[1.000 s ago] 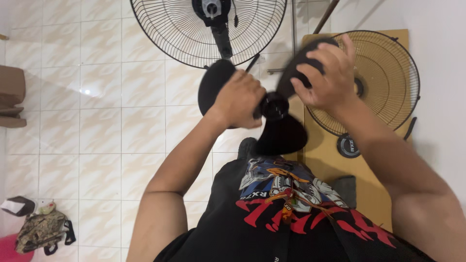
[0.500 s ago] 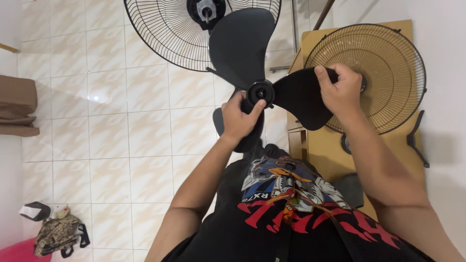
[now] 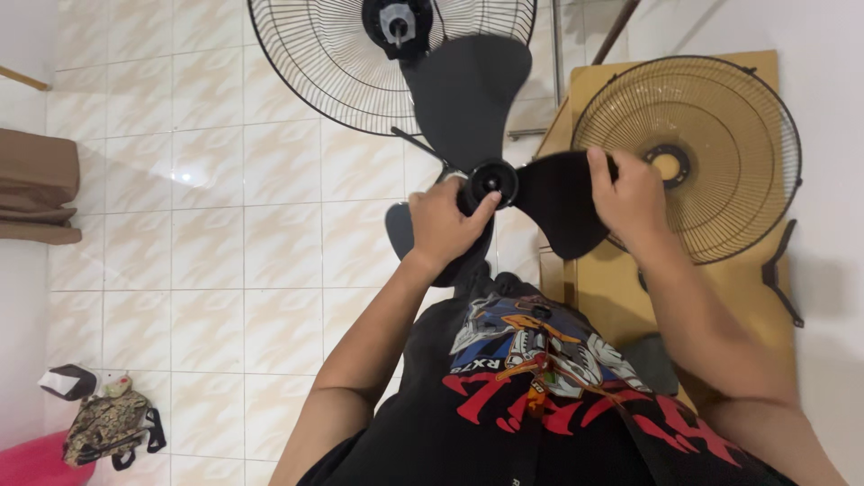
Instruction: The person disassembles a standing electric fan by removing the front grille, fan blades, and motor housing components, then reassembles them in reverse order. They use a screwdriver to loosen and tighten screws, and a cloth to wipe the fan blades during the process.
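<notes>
I hold a black three-bladed fan propeller in front of me over the tiled floor. My left hand grips it at the round hub, thumb against the hub's rim, covering most of the lower blade. My right hand clasps the right blade at its outer edge. The upper blade points up toward the fan's motor shaft, which sits in the middle of the black rear wire guard at the top of the view.
A second round wire guard lies on a tan wooden stool or table at the right. A brown folded cloth sits at the left edge. A camouflage pouch and a pink object lie at the lower left.
The propeller has moved away from my body and up toward the fan's motor, turning flatter to the camera. Both hands kept their hold on it.
</notes>
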